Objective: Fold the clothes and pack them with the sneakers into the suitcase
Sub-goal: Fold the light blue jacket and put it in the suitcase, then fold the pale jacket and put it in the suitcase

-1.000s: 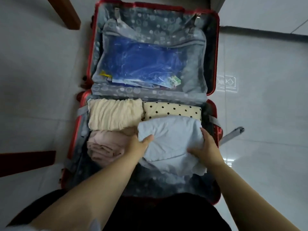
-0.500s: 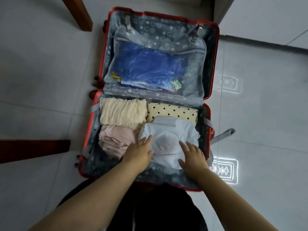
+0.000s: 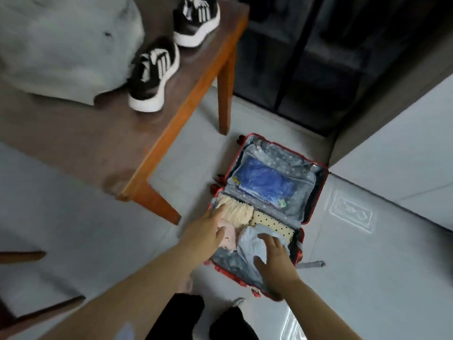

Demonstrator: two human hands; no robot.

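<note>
Red suitcase (image 3: 319,192) lies open on the floor (image 3: 372,273). Right hand (image 3: 274,260), fingers spread, rests on folded pale blue garment (image 3: 251,242); blurred left hand (image 3: 206,235), fingers straight, partly hides pink garment (image 3: 230,236). Sneakers (image 3: 153,74) on table (image 3: 73,143), one cut off.

Both bare forearms reach forward; left hand (image 3: 206,235) open, fingers (image 3: 219,210) extended; right hand (image 3: 274,260) open, fingers spread, palm down

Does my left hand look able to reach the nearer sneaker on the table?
Probably yes: the left hand is open and empty; the nearer sneaker stands uncovered near the table edge.
</note>
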